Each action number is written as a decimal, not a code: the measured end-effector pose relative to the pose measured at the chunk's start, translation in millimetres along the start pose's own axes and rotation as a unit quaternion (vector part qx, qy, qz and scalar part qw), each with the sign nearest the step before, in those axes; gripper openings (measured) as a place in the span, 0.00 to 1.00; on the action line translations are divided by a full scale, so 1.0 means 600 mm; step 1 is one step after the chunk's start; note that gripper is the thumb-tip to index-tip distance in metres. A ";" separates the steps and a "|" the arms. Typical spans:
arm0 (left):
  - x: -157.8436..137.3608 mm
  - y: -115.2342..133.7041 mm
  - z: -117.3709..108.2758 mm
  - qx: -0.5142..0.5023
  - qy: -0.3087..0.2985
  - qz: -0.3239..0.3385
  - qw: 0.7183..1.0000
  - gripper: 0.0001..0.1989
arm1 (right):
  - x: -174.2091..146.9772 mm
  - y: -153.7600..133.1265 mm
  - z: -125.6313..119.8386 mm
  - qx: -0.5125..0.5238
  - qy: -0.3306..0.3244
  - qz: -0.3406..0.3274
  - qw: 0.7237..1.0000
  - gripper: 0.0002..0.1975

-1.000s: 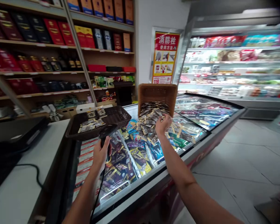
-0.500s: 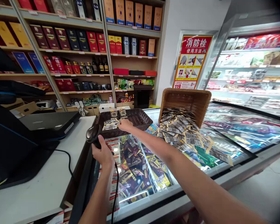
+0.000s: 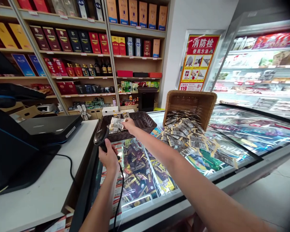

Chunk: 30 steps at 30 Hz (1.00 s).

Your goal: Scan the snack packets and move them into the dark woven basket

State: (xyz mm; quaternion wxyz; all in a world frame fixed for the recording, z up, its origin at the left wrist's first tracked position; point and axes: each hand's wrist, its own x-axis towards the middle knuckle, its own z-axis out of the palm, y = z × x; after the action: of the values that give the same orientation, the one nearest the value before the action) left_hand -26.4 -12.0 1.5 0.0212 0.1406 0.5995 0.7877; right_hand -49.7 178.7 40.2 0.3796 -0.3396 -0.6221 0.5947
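Holding scanner [image 3: 101,136] in left hand [image 3: 109,157]; pinching small packet [image 3: 117,123] in right hand [image 3: 130,124], now over dark basket [image 3: 147,123], no longer at loose packets [image 3: 183,130] spilling from tan basket [image 3: 189,100]. Suggests a shift of work to packet beside scanner.

room lay over the freezer glass [image 3: 140,183] between the left arm [image 3: 102,190] and right arm [image 3: 170,158]; the latter barred the left approach to the spilled sachets [image 3: 182,130], the tipped basket [image 3: 209,111] the far one.
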 end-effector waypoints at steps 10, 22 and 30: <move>-0.016 0.004 0.016 -0.061 -0.105 -0.030 0.992 0.30 | -0.161 0.003 -0.202 0.327 -0.103 0.045 0.938 0.20; -0.067 0.017 0.027 0.007 -0.347 -0.080 0.934 0.34 | -0.195 0.090 -0.300 0.257 0.160 0.137 0.943 0.13; -0.064 0.019 0.024 0.047 -0.402 -0.130 0.905 0.38 | -0.202 0.075 -0.316 0.269 0.171 0.136 0.938 0.13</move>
State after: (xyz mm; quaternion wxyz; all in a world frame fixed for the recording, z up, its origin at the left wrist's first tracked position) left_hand 15.5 -9.5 8.4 0.3558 0.3673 0.5893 0.6255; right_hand 173.5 166.9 -12.2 0.4730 -0.4024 -0.3125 0.7188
